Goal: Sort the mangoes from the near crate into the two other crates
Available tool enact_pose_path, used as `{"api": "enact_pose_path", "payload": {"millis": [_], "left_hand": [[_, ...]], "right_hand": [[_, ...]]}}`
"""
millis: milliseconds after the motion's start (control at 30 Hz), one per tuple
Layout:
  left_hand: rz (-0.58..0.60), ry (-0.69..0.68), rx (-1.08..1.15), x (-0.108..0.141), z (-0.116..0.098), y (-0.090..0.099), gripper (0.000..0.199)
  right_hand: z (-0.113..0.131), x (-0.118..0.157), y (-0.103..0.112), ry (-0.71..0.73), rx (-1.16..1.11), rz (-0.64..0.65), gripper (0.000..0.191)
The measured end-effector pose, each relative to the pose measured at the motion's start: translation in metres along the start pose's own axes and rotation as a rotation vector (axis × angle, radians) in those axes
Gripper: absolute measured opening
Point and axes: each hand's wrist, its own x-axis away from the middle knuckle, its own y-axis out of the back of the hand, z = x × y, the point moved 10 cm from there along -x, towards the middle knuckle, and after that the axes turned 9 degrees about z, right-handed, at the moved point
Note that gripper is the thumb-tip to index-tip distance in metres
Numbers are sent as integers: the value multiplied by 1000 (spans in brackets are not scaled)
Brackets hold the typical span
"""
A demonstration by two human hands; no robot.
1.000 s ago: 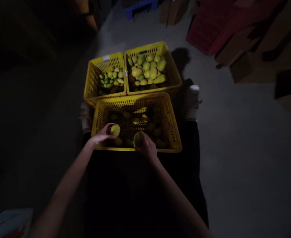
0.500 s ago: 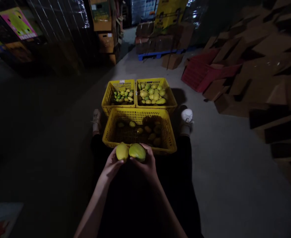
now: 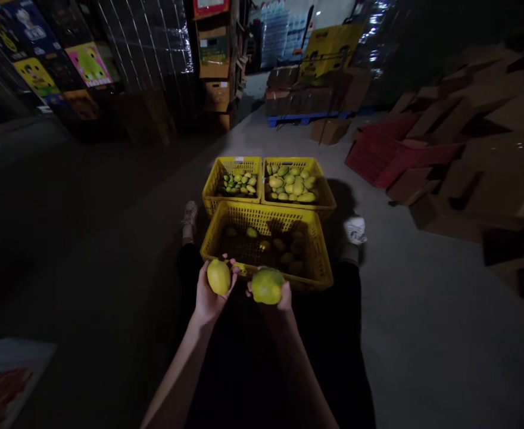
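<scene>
A yellow fruit rests in my left hand, which is closed around its lower side. My right hand holds a larger green-yellow fruit, slightly blurred. Both hands are at the near rim of the front yellow crate, which has several dim fruits spread over its bottom. Behind it stand two more yellow crates side by side. Small green and yellow fruits lie in the back left crate; bigger yellow-green ones lie in the back right crate.
White shoes flank the crates. At the right are a red crate and a large heap of cardboard boxes. Farther back, boxes stand on a blue pallet. Stacked cartons rise at the back left.
My hands have moved apart, and the two fruits are now separated. The fruit in my right hand has turned. The camera view has shifted, so the crates appear lower and farther right.
</scene>
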Motion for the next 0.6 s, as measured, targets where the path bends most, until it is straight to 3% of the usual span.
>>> {"api": "enact_pose_path", "payload": {"millis": [167,367,500,600], "left_hand": [[15,-123,-129,-1,1,-18,40],[56,-292,-303,8,-14,-33,37],[21,-343,-375,12,-22,-28,34],[-18,-318,-300,9,-20,-21,33]], "right_hand": [[-8,-9,-6,-153,-315,-96,40],[29,-9,1,-44,-105,-48,33],[46,-4,-3,40,-55,23,34],[51,-2,-11,59,-55,82,36]]}}
